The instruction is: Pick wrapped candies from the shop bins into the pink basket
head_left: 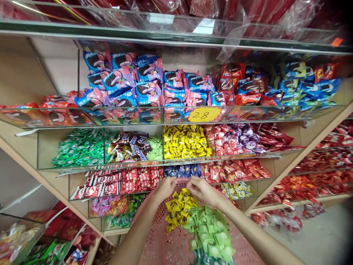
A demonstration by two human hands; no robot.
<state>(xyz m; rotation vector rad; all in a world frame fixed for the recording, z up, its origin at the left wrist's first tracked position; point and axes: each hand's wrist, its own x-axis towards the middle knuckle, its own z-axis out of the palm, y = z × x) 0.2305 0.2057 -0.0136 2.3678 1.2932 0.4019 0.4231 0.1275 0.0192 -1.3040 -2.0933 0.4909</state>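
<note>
Okay, head view on my feed: the left hand (165,187) has its grip curled round the far rim of the pink basket (157,243), and the right hand (202,190) sits bunched beside it, right by the yellow packets (179,209); whether it pinches one, I can't make out. Those yellows lie in the basket, against light-green packets (211,230), facing the glass-fronted shelf (154,162). Basket-handling is the step, I'd say; next move, to my mind, calls for a level rim.
</note>
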